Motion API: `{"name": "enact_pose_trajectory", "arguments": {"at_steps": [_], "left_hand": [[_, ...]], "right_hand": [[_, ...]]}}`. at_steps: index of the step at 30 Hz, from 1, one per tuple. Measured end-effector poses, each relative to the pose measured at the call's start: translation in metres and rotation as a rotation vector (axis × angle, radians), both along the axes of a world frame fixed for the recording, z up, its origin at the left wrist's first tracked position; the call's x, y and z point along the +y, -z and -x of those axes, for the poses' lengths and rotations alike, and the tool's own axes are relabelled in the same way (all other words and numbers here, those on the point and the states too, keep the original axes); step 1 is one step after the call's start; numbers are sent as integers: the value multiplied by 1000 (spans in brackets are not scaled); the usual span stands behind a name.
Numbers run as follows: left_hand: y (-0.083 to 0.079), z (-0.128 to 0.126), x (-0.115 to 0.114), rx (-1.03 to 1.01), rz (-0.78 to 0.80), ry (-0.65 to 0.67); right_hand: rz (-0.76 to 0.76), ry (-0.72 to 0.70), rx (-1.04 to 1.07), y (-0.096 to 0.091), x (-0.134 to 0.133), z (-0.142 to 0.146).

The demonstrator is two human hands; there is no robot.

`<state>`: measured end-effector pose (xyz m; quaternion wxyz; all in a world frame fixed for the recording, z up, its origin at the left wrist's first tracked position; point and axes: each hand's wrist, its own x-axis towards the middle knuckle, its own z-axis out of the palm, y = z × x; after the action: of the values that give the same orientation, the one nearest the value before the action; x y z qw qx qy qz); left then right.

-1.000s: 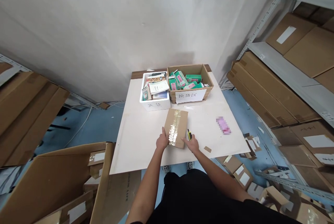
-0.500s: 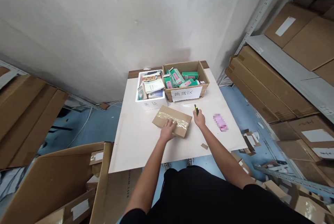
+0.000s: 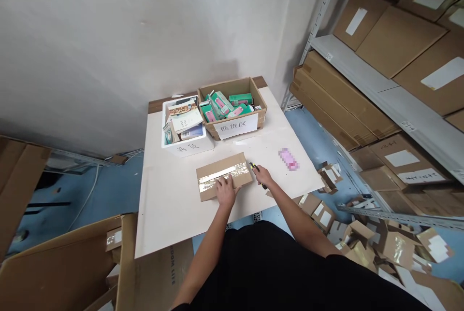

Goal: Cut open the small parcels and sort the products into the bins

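Observation:
A taped cardboard box point(image 3: 206, 172) lies on the white-topped table, its long side running roughly left to right. Glossy clear tape covers a band along its top. My left hand point(image 3: 225, 191) rests on the box's near part with fingers spread, pressing on it rather than wrapping round it. To the right of the box, my right hand point(image 3: 262, 176) is closed round a black and yellow box cutter point(image 3: 255, 166). The cutter's front end points at the box's right end, a small gap away. Whether its blade is out is too small to tell.
Behind stand a white bin point(image 3: 192, 148) of books and booklets and an open carton point(image 3: 261, 108) of green-and-pink packets. A blurred pink item point(image 3: 289, 159) lies to the right on the table point(image 3: 163, 214). Shelves point(image 3: 348, 52) with cartons flank the right; a large open carton point(image 3: 126, 253) stands lower left.
The cardboard box has turned so its right end points farther back. My left hand stays on it. My right hand has brought the cutter lower and closer to the box; the view has swung right.

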<state>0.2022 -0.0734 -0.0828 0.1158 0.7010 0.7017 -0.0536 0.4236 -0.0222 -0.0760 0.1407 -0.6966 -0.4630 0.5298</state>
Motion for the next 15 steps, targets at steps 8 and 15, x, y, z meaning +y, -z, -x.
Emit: {"name": "enact_pose_trajectory", "arguments": {"at_steps": [8, 15], "left_hand": [[5, 21, 17, -152, 51, 121], [8, 21, 17, -186, 61, 109]], "right_hand": [[-26, -63, -52, -7, 22, 5], [-13, -174, -153, -16, 30, 6]]}}
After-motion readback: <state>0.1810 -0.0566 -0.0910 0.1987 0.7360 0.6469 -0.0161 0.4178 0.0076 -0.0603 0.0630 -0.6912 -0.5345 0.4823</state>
